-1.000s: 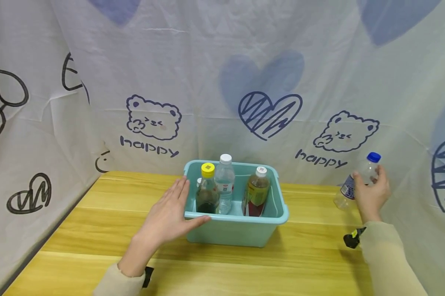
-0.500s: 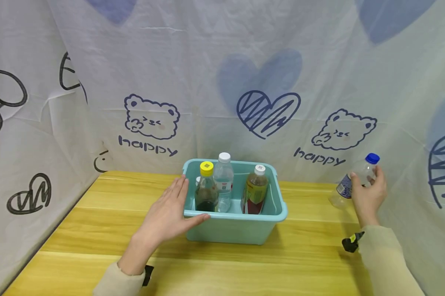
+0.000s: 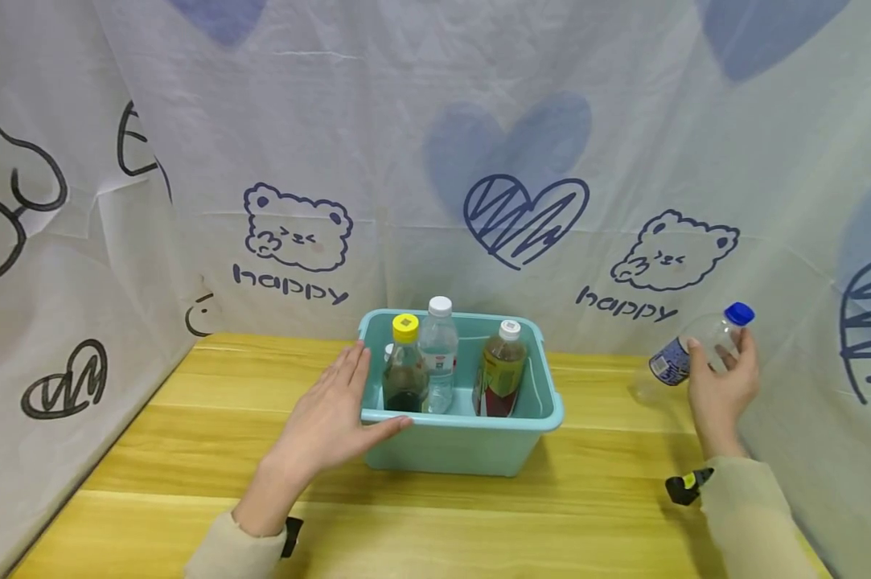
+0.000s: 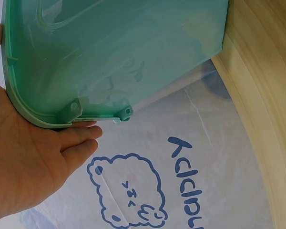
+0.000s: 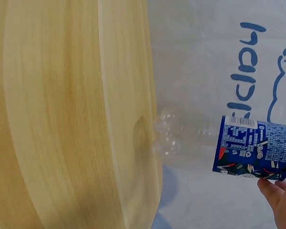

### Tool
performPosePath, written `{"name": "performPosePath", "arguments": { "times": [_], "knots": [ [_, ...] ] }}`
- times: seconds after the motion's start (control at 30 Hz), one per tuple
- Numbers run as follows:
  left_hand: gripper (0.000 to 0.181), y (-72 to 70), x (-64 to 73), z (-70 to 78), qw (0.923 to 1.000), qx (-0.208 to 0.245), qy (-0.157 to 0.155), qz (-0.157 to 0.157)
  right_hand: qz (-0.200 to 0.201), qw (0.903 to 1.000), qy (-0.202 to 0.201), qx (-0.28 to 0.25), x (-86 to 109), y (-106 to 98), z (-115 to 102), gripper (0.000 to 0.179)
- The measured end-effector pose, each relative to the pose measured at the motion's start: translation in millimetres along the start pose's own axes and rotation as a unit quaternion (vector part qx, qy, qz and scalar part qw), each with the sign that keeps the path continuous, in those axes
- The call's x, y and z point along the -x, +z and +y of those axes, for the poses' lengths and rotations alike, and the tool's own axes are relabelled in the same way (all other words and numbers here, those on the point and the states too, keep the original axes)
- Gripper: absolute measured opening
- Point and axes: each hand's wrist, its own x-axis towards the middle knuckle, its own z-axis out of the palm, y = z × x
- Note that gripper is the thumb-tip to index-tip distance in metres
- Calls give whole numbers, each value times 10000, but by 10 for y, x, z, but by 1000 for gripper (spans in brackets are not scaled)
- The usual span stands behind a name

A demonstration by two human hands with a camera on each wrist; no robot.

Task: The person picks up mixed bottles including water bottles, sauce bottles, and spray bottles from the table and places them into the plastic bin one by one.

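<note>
My right hand [image 3: 725, 390] grips a clear plastic bottle [image 3: 703, 334] with a blue cap and blue label. The bottle leans, cap up to the right, its base low over the table; the right wrist view shows its label [image 5: 255, 148] and see-through base. At the teal bin [image 3: 457, 446], my left hand [image 3: 326, 410] rests along the left front corner of the rim, fingers straight and thumb on the front edge. Inside the bin stand a yellow-capped bottle with dark liquid [image 3: 406, 374], a clear white-capped bottle [image 3: 441, 354] and a brown drink bottle [image 3: 500, 374].
The wooden table [image 3: 609, 498] spreads around the bin. A printed white cloth [image 3: 406, 161] hangs behind it, and more cloth closes in at the left and right sides. Another white cap [image 3: 389, 351] peeks out behind the yellow-capped bottle.
My right hand has tilted the blue-capped bottle further, its base swinging left. The left hand keeps its place on the bin, and the bin's bottles look unmoved.
</note>
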Motion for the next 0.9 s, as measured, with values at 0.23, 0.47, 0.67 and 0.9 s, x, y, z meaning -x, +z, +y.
{"name": "performPosePath", "arguments": {
  "times": [0.23, 0.47, 0.67, 0.9],
  "knots": [
    [125, -3, -2, 2, 10000, 4, 7, -1, 0, 9994, -136, -321, 119, 1, -96, 70],
    [125, -14, 3, 8, 10000, 1, 0, 10, 43, 9982, -431, -415, 226, 13, -180, 66],
    [125, -10, 0, 10, 10000, 12, -3, 25, 126, 9955, -792, -514, 299, 22, -269, 64],
    [124, -2, -2, 13, 10000, 5, 13, 37, 126, 9916, -1100, -662, 394, 15, -409, 63]
  ]
}}
